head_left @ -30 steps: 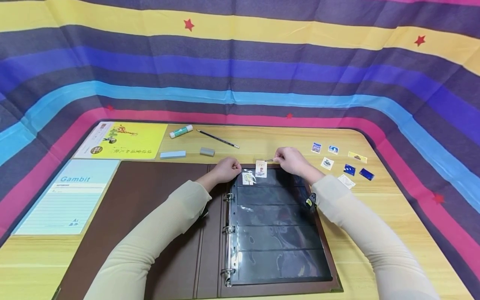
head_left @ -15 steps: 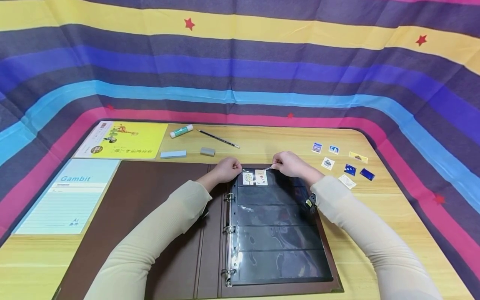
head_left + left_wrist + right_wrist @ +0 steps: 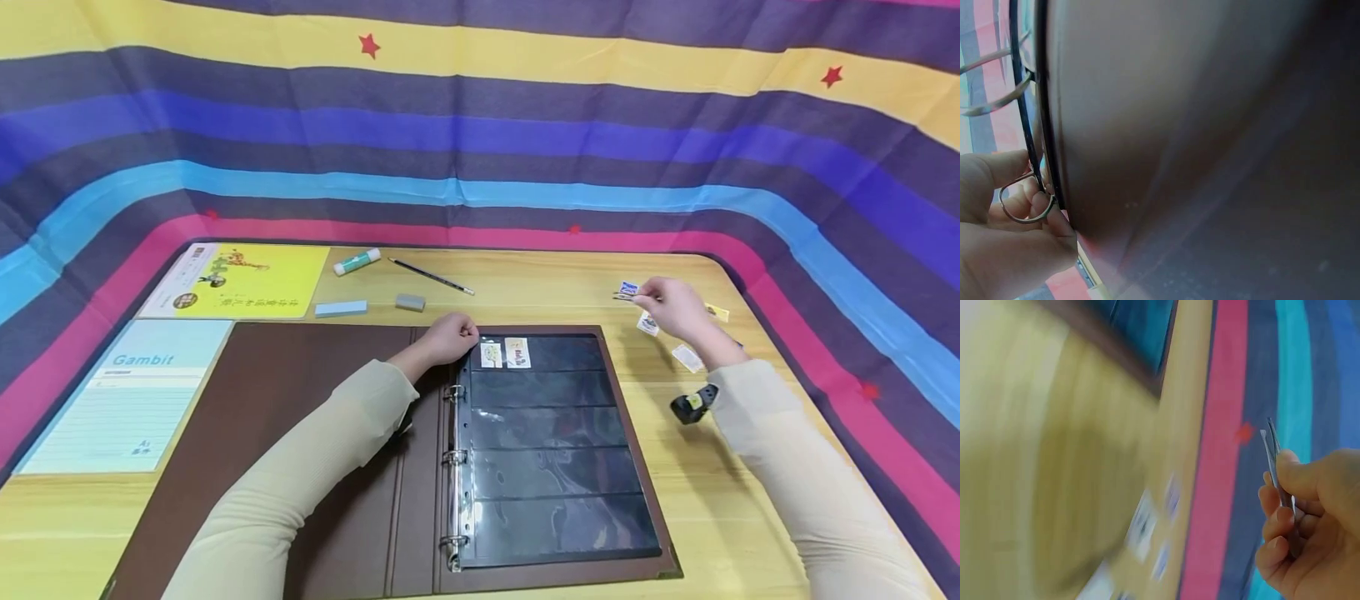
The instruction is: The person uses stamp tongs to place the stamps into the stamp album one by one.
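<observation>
Metal tweezers (image 3: 1280, 475) are held between the thumb and fingers of my right hand (image 3: 678, 310); their tips are slightly apart with nothing visible between them. This hand is over the loose stamps at the right, near a blue-and-white stamp (image 3: 628, 288). My left hand (image 3: 447, 337) pinches the upper inner corner of the black pocket page (image 3: 555, 475), beside a binder ring (image 3: 1027, 220) in the left wrist view. Two stamps sit side by side in the top row: a white-green one (image 3: 491, 355) and a cream one (image 3: 517, 352). The brown stamp album (image 3: 322, 467) lies spread flat.
Other stamps, such as a pale one (image 3: 687, 358), lie on the table's right, some hidden by my right hand. Along the back are a glue stick (image 3: 357, 262), a pencil (image 3: 431, 276), a grey eraser (image 3: 410, 302) and a pale blue bar (image 3: 341, 309). Notebooks (image 3: 127, 400) lie left.
The cream stamp went down into the top row beside the first one and was let go. My right hand then moved right with the tweezers to the loose stamps. My left hand stayed.
</observation>
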{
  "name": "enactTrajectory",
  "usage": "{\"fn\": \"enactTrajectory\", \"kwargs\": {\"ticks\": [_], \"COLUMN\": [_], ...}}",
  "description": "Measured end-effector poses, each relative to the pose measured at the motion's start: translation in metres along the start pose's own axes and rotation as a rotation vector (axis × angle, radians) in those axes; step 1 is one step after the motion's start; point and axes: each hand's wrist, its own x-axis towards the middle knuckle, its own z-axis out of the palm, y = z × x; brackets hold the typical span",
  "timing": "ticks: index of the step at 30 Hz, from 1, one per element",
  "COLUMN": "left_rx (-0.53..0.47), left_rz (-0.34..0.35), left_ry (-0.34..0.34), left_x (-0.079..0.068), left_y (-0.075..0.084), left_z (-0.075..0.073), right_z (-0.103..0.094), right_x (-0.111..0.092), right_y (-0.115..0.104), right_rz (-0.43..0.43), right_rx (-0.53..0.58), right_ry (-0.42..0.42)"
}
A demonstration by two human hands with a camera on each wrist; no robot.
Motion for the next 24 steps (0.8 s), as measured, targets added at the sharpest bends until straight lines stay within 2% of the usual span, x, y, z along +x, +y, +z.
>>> {"fn": "enactTrajectory", "kwargs": {"ticks": [4, 11, 16, 24], "left_rx": [-0.004, 0.001, 0.009, 0.011], "left_rz": [0.009, 0.029, 0.033, 0.02], "left_ry": [-0.001, -0.003, -0.002, 0.0], "left_x": [-0.001, -0.001, 0.0, 0.0], "left_y": [0.0, 0.002, 0.001, 0.0], "left_z": [-0.001, 0.0, 0.001, 0.001], "right_z": [-0.008, -0.001, 0.005, 0.007], "right_x": [-0.011, -0.018, -0.017, -0.014], "right_y": [0.036, 0.077, 0.085, 0.078], "right_rz": [0.082, 0.15, 0.174, 0.177], "right_rx": [-0.041, -0.117, -0.145, -0.176], "right_ry": [0.04, 0.043, 0.029, 0.018]}}
